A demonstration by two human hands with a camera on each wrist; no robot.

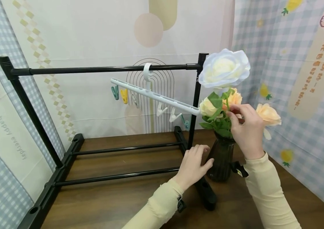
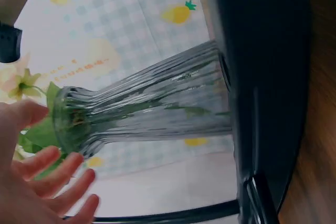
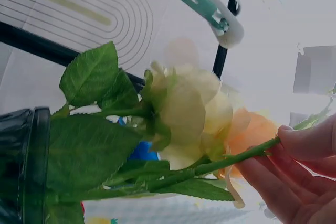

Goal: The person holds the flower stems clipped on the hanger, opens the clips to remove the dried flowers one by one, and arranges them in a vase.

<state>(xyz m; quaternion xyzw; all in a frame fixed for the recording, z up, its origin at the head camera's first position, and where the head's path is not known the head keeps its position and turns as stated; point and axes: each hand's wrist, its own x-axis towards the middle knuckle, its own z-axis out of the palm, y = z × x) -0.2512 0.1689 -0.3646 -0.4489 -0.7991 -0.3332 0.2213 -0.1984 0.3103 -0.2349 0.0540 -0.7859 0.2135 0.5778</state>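
Observation:
In the head view, my right hand (image 1: 247, 130) is at the flowers, its thumb and fingers pinching a stem. That green stem (image 3: 226, 163) slants up out of the vase in the right wrist view. Above the hand stands a large pale blue and white artificial rose (image 1: 223, 68). A cream rose (image 1: 207, 107) and peach roses, one being this peach rose (image 1: 268, 114), cluster round it with green leaves. The dark ribbed glass vase (image 1: 220, 162) stands upright on the table. My left hand (image 1: 193, 165) hovers beside the vase, fingers spread and holding nothing.
A black rack (image 1: 107, 68) stands to the left, its foot (image 1: 206, 194) close to the vase. From its top bar hangs a tilted white hanger (image 1: 162, 97) with several coloured clips, its right end close to the flowers. Patterned cloths (image 1: 288, 127) enclose the wooden table (image 1: 116, 203).

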